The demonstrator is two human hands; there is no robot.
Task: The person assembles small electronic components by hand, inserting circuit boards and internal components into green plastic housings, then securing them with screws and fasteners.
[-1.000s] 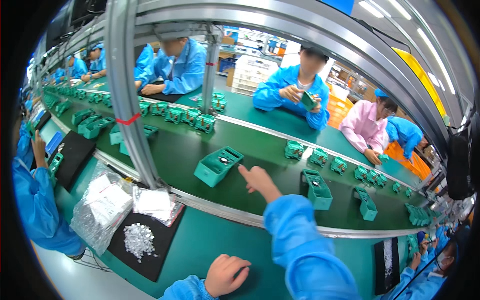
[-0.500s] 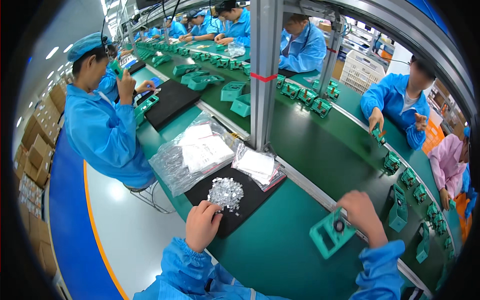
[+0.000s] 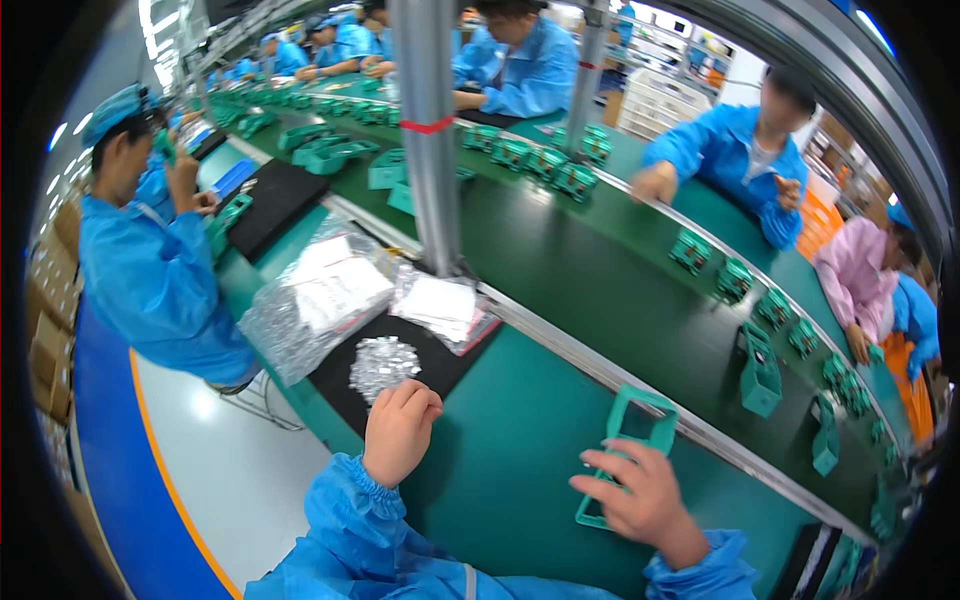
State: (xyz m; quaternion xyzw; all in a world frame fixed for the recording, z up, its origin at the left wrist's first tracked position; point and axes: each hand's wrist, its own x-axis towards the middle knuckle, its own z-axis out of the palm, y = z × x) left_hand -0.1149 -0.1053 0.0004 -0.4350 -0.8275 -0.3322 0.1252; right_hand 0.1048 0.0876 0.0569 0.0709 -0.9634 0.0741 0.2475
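A green plastic housing with window openings [image 3: 662, 437] lies on the green table in front of me. My right hand [image 3: 640, 495] is over its near part, fingers stretched and apart, hiding much of it. Left of it, my left hand [image 3: 400, 430] is raised with thumb and fingertips pressed together. Whatever they may pinch is too small to make out. Just beyond that hand, a heap of small clear and silvery pieces [image 3: 383, 366] rests on a black mat [image 3: 435, 358].
Plastic bags with white contents [image 3: 340, 285] lie beyond the heap. A metal post [image 3: 425, 150] rises at the conveyor's near rail. Green assemblies [image 3: 735, 280] and an empty-looking green shell [image 3: 760, 375] sit on the conveyor [image 3: 570, 270]. Co-workers in blue [image 3: 725, 150] sit across and at left.
The view has shifted right. My right hand has moved from the housing's far right edge to over its near part, and the housing is turned. My left hand has drawn slightly off the heap.
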